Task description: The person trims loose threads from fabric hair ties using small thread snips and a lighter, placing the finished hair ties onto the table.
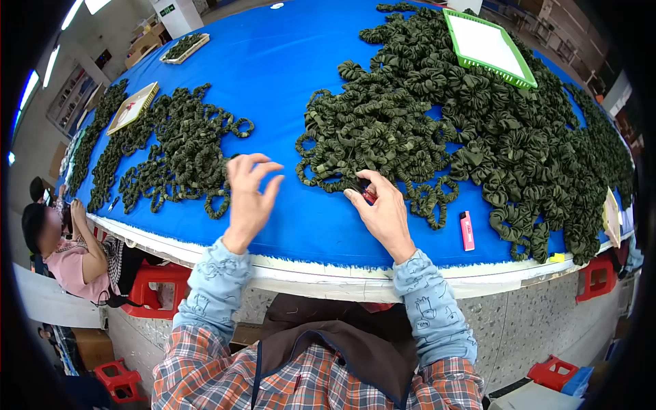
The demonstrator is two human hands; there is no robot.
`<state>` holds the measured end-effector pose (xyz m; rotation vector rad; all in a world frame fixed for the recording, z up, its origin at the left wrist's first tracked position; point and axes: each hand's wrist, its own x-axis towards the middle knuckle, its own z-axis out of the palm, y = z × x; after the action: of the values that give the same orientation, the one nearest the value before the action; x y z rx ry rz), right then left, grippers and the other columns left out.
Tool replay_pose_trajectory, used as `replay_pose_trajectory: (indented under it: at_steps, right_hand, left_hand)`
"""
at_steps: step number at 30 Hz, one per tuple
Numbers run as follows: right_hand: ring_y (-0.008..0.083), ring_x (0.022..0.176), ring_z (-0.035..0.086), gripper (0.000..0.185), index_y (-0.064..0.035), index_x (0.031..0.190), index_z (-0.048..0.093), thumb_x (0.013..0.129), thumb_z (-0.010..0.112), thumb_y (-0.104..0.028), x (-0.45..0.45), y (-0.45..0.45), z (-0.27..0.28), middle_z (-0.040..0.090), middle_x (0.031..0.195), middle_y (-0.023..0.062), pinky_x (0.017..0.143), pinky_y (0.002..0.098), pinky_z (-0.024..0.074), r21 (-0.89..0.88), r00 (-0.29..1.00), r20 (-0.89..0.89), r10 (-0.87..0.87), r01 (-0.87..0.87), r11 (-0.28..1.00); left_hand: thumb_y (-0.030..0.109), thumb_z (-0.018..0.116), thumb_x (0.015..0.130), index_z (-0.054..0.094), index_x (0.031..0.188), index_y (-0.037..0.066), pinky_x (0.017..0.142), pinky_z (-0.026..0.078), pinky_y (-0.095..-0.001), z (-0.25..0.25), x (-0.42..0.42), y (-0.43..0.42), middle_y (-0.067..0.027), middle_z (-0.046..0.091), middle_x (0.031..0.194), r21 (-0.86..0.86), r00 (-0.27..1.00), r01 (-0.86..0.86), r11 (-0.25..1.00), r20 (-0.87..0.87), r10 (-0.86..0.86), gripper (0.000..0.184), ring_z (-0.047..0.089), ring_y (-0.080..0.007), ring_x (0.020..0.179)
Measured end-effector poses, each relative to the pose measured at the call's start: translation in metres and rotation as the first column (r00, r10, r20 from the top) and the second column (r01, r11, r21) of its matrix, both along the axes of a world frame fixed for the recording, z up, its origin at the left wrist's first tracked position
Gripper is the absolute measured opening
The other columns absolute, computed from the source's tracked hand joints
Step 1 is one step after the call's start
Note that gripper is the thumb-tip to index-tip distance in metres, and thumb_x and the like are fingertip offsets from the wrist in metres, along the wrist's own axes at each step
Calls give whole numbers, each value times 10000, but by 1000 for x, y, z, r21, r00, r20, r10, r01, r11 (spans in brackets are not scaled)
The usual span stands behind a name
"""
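Above a blue-covered surface (273, 82), the left hand (251, 198) hovers with fingers open and curved, just beside a pile of dark green scrunchies (188, 137). The right hand (384, 210) holds a small red object (370, 196), perhaps a tool, between its fingers, at the near edge of a larger scrunchie heap (383, 130); a pink lighter (467, 231) lies to its right.

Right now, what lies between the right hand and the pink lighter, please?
Dark green scrunchies, then bare blue cloth up to the lighter, in the head view.
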<state>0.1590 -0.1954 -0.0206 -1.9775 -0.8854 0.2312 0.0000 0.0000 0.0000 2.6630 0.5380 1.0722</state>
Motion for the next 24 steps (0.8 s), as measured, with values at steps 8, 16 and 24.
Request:
replay_pose_trajectory:
  at_steps: [8, 16, 24]
  right_hand:
    - [152, 605, 507, 277, -60, 1097, 665, 853, 711, -184, -4, -1, -1, 605, 775, 41, 535, 291, 426, 22, 984, 176, -3, -1, 1000]
    - [191, 591, 546, 229, -62, 1036, 663, 835, 696, -167, -21, -11, 8, 626, 762, 56, 528, 320, 438, 192, 978, -206, 33, 8, 981]
    - [166, 621, 537, 192, -47, 1009, 656, 836, 692, -122, -27, 4, -4, 624, 756, 55, 546, 304, 433, 147, 980, -196, 13, 16, 989]
  left_hand:
    - [87, 721, 758, 674, 916, 83, 892, 398, -357, -40, 59, -31, -51, 583, 1021, -3, 984, 175, 985, 16, -175, 165, 467, -242, 1005]
    - [51, 703, 746, 648, 880, 55, 756, 435, -285, -25, 26, -51, -46, 596, 889, -611, 994, 98, 786, 15, -112, 145, 514, -224, 858]
    - [-8, 687, 730, 641, 859, 42, 725, 449, -290, -40, 34, -54, -48, 592, 822, -115, 959, 204, 972, 223, -175, 146, 513, -214, 811]
